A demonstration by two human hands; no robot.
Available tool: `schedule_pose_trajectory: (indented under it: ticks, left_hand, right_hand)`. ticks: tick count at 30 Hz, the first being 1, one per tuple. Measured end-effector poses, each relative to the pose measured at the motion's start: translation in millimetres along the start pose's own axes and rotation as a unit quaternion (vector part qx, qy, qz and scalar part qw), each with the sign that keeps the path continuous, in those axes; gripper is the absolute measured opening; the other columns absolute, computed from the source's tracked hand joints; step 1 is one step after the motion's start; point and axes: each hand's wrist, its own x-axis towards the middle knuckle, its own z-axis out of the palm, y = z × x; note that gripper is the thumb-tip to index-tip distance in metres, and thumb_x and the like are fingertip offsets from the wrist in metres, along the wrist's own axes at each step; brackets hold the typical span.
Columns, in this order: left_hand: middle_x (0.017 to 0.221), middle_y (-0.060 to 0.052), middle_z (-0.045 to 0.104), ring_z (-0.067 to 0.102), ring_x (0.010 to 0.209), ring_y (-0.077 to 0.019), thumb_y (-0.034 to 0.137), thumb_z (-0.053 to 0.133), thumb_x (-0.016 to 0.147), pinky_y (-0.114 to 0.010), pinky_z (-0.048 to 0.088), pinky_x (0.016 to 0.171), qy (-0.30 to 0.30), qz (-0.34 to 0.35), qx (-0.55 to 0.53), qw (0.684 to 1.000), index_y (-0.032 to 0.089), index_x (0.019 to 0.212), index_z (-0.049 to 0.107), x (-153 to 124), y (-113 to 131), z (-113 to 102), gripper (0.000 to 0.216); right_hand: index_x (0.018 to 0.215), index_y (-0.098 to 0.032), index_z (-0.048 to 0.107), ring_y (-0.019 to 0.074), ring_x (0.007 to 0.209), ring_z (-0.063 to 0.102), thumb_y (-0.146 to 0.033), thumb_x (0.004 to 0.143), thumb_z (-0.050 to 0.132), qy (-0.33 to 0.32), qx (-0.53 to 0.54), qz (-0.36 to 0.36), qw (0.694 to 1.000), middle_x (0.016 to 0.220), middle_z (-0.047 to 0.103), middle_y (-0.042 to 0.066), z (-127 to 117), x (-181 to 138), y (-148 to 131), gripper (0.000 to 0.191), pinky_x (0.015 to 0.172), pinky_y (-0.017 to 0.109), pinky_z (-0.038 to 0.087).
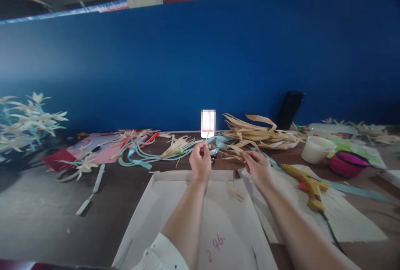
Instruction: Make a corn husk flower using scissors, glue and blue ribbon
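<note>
My left hand (200,162) is closed in a pinch above the far edge of the white box lid (225,220). Something thin pokes up from its fingertips, too small to name. To the right, my right hand (256,166) pinches the end of a dried corn husk strip (235,150). A larger bundle of dried husks (262,134) lies just beyond it. Near the left hand are pale blue cords and ribbon (143,153) and a husk flower piece (177,146). Small husk scraps (234,191) rest inside the lid.
A yellow glue gun (308,184) lies on white paper at right, its cord running toward me. Beyond are a white cup (317,149), a magenta bowl (348,163) and a dark upright object (290,109). Husk flowers (34,116) stand at left. A blue partition (200,61) closes the back.
</note>
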Motion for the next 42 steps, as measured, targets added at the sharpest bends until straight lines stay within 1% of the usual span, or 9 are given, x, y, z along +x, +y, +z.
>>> schedule_pose_trajectory:
  ticks: [4,8,11,17,24,29,35,39,42]
  left_hand:
    - [0.082,-0.004,0.065,0.056,0.07,-0.0127,0.029,0.046,0.084,-0.023,0.043,0.072,-0.023,0.025,0.025,0.999,0.018,0.092,0.062,-6,-8,6,0.021]
    - [0.082,-0.003,0.065,0.056,0.07,-0.0131,0.028,0.048,0.082,-0.024,0.043,0.072,-0.013,0.006,0.033,0.999,0.018,0.092,0.062,-5,-9,8,0.02]
    - [0.084,-0.004,0.066,0.056,0.071,-0.0134,0.028,0.049,0.082,-0.024,0.043,0.072,-0.004,-0.003,0.032,0.999,0.018,0.092,0.062,-4,-9,7,0.02]
    - [0.083,-0.005,0.065,0.057,0.072,-0.0138,0.028,0.047,0.083,-0.024,0.043,0.073,-0.003,0.022,0.018,1.0,0.018,0.092,0.062,-4,-11,6,0.02]
    - [0.092,-0.006,0.065,0.059,0.08,-0.0139,0.026,0.046,0.083,-0.025,0.044,0.078,-0.007,-0.04,0.01,0.999,0.018,0.094,0.06,-1,-13,10,0.019]
    - [0.093,-0.005,0.065,0.058,0.084,-0.0142,0.028,0.046,0.083,-0.025,0.044,0.079,-0.001,-0.061,-0.01,0.998,0.019,0.095,0.061,0,-12,8,0.021]
    - [0.086,-0.004,0.064,0.057,0.075,-0.0135,0.03,0.047,0.083,-0.024,0.044,0.075,0.001,-0.059,-0.001,0.998,0.018,0.094,0.061,1,-16,8,0.021]
    - [0.085,-0.004,0.065,0.057,0.075,-0.0134,0.032,0.047,0.083,-0.024,0.043,0.075,0.005,-0.064,-0.024,0.998,0.017,0.094,0.062,3,-20,9,0.024]
    - [0.084,-0.005,0.066,0.057,0.074,-0.0138,0.035,0.047,0.083,-0.024,0.043,0.074,0.005,-0.061,-0.046,0.997,0.016,0.092,0.063,3,-21,10,0.027]
  right_hand:
    - [0.076,-0.02,0.067,0.0123,0.048,0.047,-0.043,0.074,0.059,-0.03,-0.098,-0.071,0.992,0.06,0.062,0.001,12,-7,-12,0.025,0.044,0.023,0.033]
    - [0.076,-0.021,0.069,0.0175,0.063,0.058,-0.037,0.077,0.056,-0.093,-0.211,-0.116,0.966,0.067,0.066,0.002,28,-9,-31,0.021,0.059,0.025,0.041]
    - [0.083,-0.021,0.07,0.019,0.077,0.062,-0.03,0.08,0.052,-0.149,-0.343,-0.136,0.918,0.081,0.07,0.004,42,-3,-40,0.021,0.07,0.026,0.042]
    - [0.095,-0.022,0.07,0.0264,0.087,0.064,-0.033,0.082,0.049,-0.24,-0.585,-0.091,0.769,0.088,0.069,0.012,76,19,-43,0.027,0.07,0.032,0.043]
    - [0.098,-0.013,0.067,0.0317,0.099,0.059,-0.024,0.068,0.066,-0.302,-0.588,-0.145,0.736,0.106,0.063,0.02,112,26,-43,0.031,0.079,0.036,0.044]
    - [0.101,-0.014,0.064,0.029,0.098,0.06,-0.02,0.063,0.069,-0.335,-0.575,-0.157,0.73,0.103,0.065,0.017,118,29,-45,0.039,0.08,0.033,0.043]
    - [0.091,-0.019,0.068,0.0214,0.071,0.064,-0.019,0.061,0.066,-0.336,-0.545,-0.121,0.759,0.079,0.069,0.006,101,46,-49,0.03,0.059,0.026,0.043]
    - [0.068,-0.021,0.07,0.016,0.055,0.057,-0.016,0.054,0.068,-0.35,-0.42,-0.051,0.836,0.056,0.064,-0.001,72,59,-53,0.015,0.049,0.023,0.038]
    - [0.075,-0.019,0.071,0.0121,0.046,0.049,-0.027,0.056,0.072,-0.301,-0.341,0.064,0.888,0.052,0.06,-0.002,48,63,-54,0.021,0.043,0.022,0.034]
